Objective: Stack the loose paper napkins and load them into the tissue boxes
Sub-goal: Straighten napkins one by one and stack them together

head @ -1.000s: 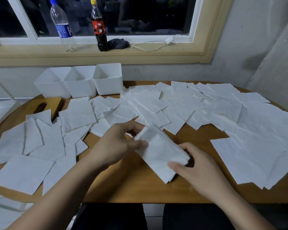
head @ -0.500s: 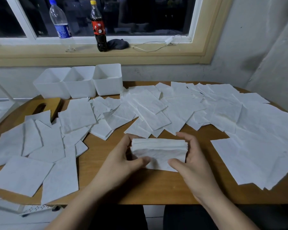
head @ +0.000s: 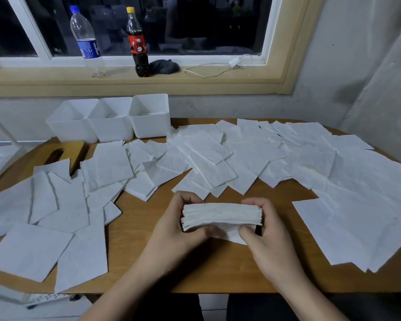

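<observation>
Between both hands, thick white napkin stack, edges squared

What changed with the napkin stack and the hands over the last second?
The napkin stack was swung from a slanted, flat-side-up pose to level, its long layered edge toward the camera. The left hand and right hand shifted to grip its two ends, thumbs in front, fingers behind. The loose napkins, the three white boxes and the table stayed as they were.
</observation>
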`<state>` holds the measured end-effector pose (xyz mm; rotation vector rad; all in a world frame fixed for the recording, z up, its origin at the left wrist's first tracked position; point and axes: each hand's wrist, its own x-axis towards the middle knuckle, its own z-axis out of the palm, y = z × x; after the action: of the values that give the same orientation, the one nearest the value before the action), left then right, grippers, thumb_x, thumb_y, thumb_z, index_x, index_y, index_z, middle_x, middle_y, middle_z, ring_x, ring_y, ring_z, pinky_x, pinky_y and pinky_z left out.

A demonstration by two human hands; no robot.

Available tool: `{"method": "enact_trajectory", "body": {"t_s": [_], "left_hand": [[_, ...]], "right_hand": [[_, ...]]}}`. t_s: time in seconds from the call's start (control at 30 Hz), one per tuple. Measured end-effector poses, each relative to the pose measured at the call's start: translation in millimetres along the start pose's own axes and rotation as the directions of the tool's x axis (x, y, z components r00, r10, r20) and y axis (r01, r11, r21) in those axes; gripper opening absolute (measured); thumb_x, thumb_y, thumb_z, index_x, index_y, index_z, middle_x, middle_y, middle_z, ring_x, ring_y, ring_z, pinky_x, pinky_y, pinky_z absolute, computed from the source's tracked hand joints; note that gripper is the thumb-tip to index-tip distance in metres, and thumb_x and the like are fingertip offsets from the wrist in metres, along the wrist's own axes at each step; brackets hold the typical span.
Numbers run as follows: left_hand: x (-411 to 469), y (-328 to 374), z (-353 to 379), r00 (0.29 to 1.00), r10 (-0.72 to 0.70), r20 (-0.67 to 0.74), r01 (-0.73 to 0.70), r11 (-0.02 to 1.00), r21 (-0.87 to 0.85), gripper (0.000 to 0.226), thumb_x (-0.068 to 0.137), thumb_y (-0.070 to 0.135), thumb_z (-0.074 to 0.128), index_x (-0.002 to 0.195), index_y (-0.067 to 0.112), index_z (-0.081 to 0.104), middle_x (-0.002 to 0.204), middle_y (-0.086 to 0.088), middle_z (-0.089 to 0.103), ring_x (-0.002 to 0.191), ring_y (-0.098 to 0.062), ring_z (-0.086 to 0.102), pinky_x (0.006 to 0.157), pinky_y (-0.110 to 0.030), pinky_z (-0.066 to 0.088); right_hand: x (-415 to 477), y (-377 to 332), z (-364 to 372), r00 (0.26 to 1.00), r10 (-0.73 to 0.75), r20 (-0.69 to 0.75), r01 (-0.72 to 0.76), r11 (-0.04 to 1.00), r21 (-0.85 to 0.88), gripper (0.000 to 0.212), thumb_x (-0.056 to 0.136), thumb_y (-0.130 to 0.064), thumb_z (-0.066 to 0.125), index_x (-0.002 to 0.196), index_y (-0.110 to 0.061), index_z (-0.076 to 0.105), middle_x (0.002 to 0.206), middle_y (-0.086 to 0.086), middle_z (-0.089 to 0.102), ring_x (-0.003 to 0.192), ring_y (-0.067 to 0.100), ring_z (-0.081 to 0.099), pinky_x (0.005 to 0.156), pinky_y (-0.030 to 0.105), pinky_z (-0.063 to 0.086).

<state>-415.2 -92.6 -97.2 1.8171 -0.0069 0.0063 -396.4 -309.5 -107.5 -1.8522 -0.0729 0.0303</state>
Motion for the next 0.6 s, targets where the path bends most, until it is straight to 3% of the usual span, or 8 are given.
{"method": "enact_trajectory", "body": {"t_s": [0.1,0.27,0.4,0.5,0.6], "left_hand": [[12,10,-13,0.994,0.103,0.036,-0.109,0.972,0.21,0.048,0.085,0.012,0.088,0.12,0.031,0.063,0.11,0.017,0.069,0.101,-0.007,0.067,0.08,-0.016,0.05],[45,37,-37,0.968,0.154,0.198,-0.235,0.835,0.498,0.039,0.091,0.038,0.081,0.124,0.046,0.062,0.102,0.022,0.069,0.103,0.001,0.065,0.076,-0.013,0.048],[68,55,-57,0.953,0.171,0.249,-0.281,0.805,0.522,0.019,0.094,0.043,0.078,0.112,0.041,0.071,0.102,0.021,0.073,0.099,-0.001,0.068,0.078,-0.023,0.057],[81,65,-73,0.955,0.174,0.239,-0.276,0.811,0.515,0.011,0.096,0.046,0.077,0.103,0.038,0.072,0.099,0.019,0.074,0.096,-0.004,0.07,0.081,-0.031,0.062],[95,73,-93,0.965,0.185,0.187,-0.258,0.801,0.54,0.017,0.094,0.054,0.076,0.099,0.039,0.071,0.098,0.015,0.074,0.094,-0.007,0.07,0.079,-0.035,0.063]], "right_hand": [[5,-4,-6,0.998,-0.016,0.057,0.019,0.998,-0.054,0.033,0.097,-0.003,0.071,0.11,-0.033,0.069,0.107,-0.016,0.075,0.104,0.002,0.07,0.086,0.023,0.055],[28,-30,-13,0.994,-0.051,0.101,0.054,0.998,-0.028,0.032,0.099,-0.005,0.069,0.113,-0.033,0.072,0.11,-0.014,0.078,0.107,0.004,0.072,0.095,0.038,0.059],[55,-54,-13,0.989,-0.1,0.106,0.105,0.994,-0.038,0.027,0.099,-0.009,0.07,0.109,-0.033,0.071,0.106,-0.008,0.078,0.1,0.015,0.074,0.093,0.054,0.061],[75,-73,-6,0.979,-0.155,0.129,0.164,0.984,-0.063,0.027,0.1,-0.01,0.069,0.111,-0.035,0.071,0.107,-0.015,0.078,0.099,0.007,0.074,0.091,0.049,0.064],[96,-93,5,0.967,-0.191,0.17,0.203,0.978,-0.056,0.031,0.099,-0.008,0.069,0.113,-0.035,0.072,0.109,-0.017,0.078,0.102,0.004,0.074,0.094,0.047,0.063]]}}
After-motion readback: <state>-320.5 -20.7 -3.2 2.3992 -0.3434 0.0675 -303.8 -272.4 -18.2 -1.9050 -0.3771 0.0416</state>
